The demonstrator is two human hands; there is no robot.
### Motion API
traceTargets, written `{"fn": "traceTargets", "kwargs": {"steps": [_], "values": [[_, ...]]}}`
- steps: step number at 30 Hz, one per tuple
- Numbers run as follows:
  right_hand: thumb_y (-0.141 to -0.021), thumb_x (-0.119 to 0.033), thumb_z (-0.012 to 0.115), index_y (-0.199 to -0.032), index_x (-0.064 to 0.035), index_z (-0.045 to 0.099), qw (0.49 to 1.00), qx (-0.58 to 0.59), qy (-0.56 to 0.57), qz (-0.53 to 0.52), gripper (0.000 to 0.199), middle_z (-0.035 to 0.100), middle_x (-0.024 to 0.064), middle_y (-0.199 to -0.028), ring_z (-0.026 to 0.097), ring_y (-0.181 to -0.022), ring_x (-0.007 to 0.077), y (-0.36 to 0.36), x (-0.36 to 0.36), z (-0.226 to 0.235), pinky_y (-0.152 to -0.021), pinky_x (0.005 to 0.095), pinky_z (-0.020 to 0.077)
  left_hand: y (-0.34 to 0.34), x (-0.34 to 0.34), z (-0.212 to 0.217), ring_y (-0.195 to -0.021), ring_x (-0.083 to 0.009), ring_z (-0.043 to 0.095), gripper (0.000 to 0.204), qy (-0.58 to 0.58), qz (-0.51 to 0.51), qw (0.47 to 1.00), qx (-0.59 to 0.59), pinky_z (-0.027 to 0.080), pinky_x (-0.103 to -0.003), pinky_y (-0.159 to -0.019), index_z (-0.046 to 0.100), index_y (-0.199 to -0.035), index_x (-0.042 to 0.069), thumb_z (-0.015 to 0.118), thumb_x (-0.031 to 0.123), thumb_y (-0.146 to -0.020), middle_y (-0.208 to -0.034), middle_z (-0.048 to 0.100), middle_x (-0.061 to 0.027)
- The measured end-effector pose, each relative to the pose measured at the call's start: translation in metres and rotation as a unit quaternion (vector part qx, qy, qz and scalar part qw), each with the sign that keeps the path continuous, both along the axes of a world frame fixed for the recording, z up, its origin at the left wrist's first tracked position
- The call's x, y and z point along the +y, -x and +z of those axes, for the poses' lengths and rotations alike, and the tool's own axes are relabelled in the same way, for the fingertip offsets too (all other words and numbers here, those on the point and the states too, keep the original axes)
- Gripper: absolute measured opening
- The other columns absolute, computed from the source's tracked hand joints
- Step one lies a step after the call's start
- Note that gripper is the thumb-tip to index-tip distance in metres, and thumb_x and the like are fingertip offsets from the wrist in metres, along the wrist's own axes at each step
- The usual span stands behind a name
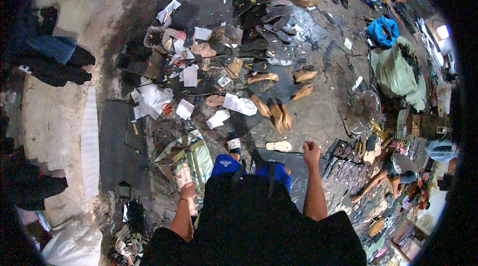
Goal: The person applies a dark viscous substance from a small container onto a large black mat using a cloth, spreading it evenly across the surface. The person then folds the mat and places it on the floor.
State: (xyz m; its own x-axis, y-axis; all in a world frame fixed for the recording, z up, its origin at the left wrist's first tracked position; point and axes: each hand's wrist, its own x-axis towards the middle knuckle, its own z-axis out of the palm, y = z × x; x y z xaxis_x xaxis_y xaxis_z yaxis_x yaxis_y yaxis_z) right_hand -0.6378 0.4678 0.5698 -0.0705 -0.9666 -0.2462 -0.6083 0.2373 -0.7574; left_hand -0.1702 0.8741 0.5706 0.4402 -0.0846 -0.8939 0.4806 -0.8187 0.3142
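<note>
While right hand (311,148) fisted, seemingly empty, pale sole (279,146) lies just left; left hand (187,190) unclear.

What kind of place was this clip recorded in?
Most likely a small footwear workshop with work done on the floor. Tan shoe-shaped forms and dark cut sole pieces lie scattered on the concrete floor among white paper sheets. Both the left hand and right hand are closed and seem empty.

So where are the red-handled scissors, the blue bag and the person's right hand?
red-handled scissors (168,109), head view, on the red handles.
blue bag (382,31), head view, middle of the crumpled plastic.
right hand (311,148), head view, back of the closed fist.
</note>
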Motion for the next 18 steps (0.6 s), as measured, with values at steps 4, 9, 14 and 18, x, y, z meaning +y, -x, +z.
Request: {"fn": "traceTargets", "kwargs": {"steps": [4,9,14,18], "values": [[-0.084,-0.021,0.063,-0.093,0.003,0.064,0.99,0.098,-0.071,0.072,0.026,0.066,0.0085,-0.075,0.062,-0.069,0.0145,-0.12,-0.043,0.048,-0.066,0.028,0.0489,-0.081,-0.07,0.022,-0.103,-0.0253,0.058,0.043,0.132,0.071,0.986,-0.07,0.052,-0.038,-0.078,0.052,-0.124,0.005,0.061,0.023,-0.087,-0.118,0.058,-0.0106],[-0.083,-0.022,0.063,-0.093,0.0036,0.064,0.993,0.034,-0.109,0.003,0.028,0.067,0.01,-0.076,0.063,-0.071,0.0144,-0.155,-0.127,-0.027,-0.066,0.0286,0.0488,-0.167,-0.195,0.009,-0.099,-0.0233,0.058,0.044,0.137,-0.032,0.985,-0.095,0.051,-0.035,-0.074,0.051,-0.124,0.002,0.062,0.021,-0.086,-0.116,0.058,-0.0126],[-0.087,-0.028,0.062,-0.095,0.0005,0.063,0.971,-0.148,-0.185,0.034,0.03,0.065,0.0059,-0.08,0.061,-0.07,0.014,-0.326,-0.269,-0.007,-0.064,0.0265,0.0472,-0.213,-0.301,-0.019,-0.093,-0.0217,0.061,0.038,0.072,-0.11,0.98,-0.15,0.05,-0.033,-0.074,0.055,-0.117,0.002,0.064,0.019,-0.085,-0.11,0.061,-0.011],[-0.087,-0.025,0.062,-0.095,0.0017,0.06,0.974,-0.135,-0.148,0.107,0.029,0.065,0.0071,-0.084,0.062,-0.074,0.0142,-0.444,-0.405,-0.194,-0.064,0.0271,0.0477,-0.222,-0.402,-0.096,-0.092,-0.0185,0.062,0.035,0.105,-0.208,0.961,-0.15,0.05,-0.03,-0.079,0.056,-0.115,0.001,0.064,0.016,-0.084,-0.106,0.064,-0.0096]]}}
